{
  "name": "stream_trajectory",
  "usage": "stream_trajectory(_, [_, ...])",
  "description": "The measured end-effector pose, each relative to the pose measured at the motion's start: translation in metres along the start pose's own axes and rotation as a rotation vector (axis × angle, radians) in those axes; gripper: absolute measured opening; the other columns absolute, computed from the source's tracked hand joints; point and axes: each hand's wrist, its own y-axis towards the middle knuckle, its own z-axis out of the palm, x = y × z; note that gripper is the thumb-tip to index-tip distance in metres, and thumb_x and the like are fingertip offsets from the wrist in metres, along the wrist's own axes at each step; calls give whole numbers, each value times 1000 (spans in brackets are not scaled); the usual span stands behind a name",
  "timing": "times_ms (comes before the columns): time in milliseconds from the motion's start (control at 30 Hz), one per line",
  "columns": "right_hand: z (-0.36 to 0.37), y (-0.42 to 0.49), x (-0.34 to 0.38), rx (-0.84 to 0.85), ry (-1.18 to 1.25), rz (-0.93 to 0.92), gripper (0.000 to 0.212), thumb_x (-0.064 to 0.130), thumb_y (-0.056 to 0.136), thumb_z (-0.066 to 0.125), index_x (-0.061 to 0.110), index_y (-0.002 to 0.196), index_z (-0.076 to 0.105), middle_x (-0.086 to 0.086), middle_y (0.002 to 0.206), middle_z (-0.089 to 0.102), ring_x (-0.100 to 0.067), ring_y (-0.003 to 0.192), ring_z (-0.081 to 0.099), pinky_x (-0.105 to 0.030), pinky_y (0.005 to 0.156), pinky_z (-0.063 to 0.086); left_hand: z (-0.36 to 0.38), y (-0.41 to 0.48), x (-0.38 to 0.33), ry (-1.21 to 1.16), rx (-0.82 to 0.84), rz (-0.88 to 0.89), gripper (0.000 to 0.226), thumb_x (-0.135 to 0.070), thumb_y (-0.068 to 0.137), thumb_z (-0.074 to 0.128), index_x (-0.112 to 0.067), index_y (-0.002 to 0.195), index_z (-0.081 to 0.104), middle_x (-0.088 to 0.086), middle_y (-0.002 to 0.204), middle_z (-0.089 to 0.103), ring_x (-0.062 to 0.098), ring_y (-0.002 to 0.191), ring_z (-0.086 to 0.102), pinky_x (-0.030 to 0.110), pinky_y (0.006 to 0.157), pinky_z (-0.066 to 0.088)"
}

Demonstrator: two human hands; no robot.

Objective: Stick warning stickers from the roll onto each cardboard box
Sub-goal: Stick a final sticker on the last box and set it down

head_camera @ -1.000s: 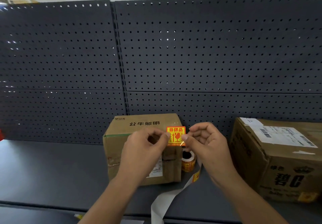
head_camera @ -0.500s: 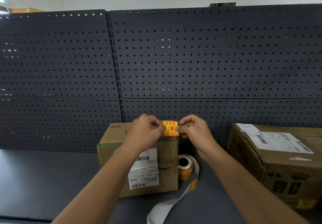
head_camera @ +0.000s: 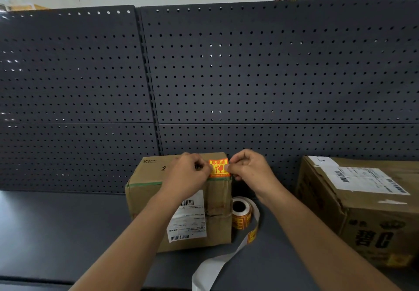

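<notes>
An orange-yellow warning sticker (head_camera: 218, 168) lies on the top of the middle cardboard box (head_camera: 147, 197), near its front right corner. My left hand (head_camera: 188, 175) pinches the sticker's left edge and my right hand (head_camera: 248, 169) pinches its right edge, both with curled fingers. The sticker roll (head_camera: 241, 214) stands on the shelf just right of this box, and its white backing strip (head_camera: 217, 265) trails toward me. A second, larger cardboard box (head_camera: 362, 213) sits at the right with a yellow sticker low on its front face.
A dark pegboard wall (head_camera: 249, 75) rises right behind the boxes. The dark shelf surface (head_camera: 56, 227) stretches to the left of the middle box. A white shipping label (head_camera: 188, 220) covers part of the middle box's front.
Both hands have carried the sticker forward from mid-air in front of the box and down onto the box's top near its right corner.
</notes>
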Motion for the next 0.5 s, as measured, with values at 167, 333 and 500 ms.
stream_trajectory(167, [3, 0, -1, -7, -25, -23, 16, 9, 87, 80, 13, 93, 65, -3, 83, 70, -9, 77, 66, -22, 66, 50, -4, 2, -1, 3, 31, -31, 20, -41, 93, 66, -30, 77, 71, -12, 92, 73, 14, 84, 67, 45, 80, 60])
stream_trajectory(333, [5, -1, -3, -10, -60, -41, 17, 8, 87, 79, 15, 93, 65, -13, 91, 72, -16, 82, 67, -28, 72, 53, -5, 0, -2, 6, 43, -49, 20, -38, 90, 67, -29, 73, 71, -11, 83, 73, 12, 80, 68, 44, 79, 61])
stream_trajectory(500, [5, 0, -7, -21, -81, -49, 18, 6, 85, 80, 13, 92, 66, -4, 78, 65, -12, 75, 64, -29, 71, 54, -4, -4, -7, 64, 31, -46, 29, -58, 74, 56, -32, 72, 69, -8, 88, 67, 16, 84, 66, 48, 76, 61])
